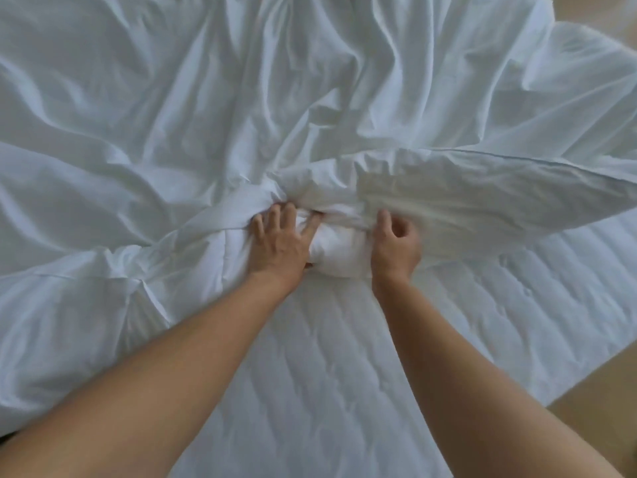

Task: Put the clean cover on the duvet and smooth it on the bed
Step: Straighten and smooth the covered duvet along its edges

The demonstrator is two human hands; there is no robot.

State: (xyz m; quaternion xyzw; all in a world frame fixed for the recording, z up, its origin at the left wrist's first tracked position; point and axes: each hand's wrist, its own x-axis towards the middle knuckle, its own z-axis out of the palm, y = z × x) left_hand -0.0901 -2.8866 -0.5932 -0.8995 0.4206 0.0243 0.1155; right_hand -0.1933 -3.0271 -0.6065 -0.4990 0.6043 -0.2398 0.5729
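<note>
Head view: left hand [281, 244] spread, pressing duvet [331, 251] bundle from 9 o'clock; right hand [396, 248] curled at 3 o'clock against cover [482, 188] edge, pinch indeterminate.

The bed [331, 357], its bare top white and quilted, spreads below and right of the right hand [396, 246]. Beige floor [596, 391] shows past its edge, far below-right of that hand and again far above-right. Light is soft and even.
</note>
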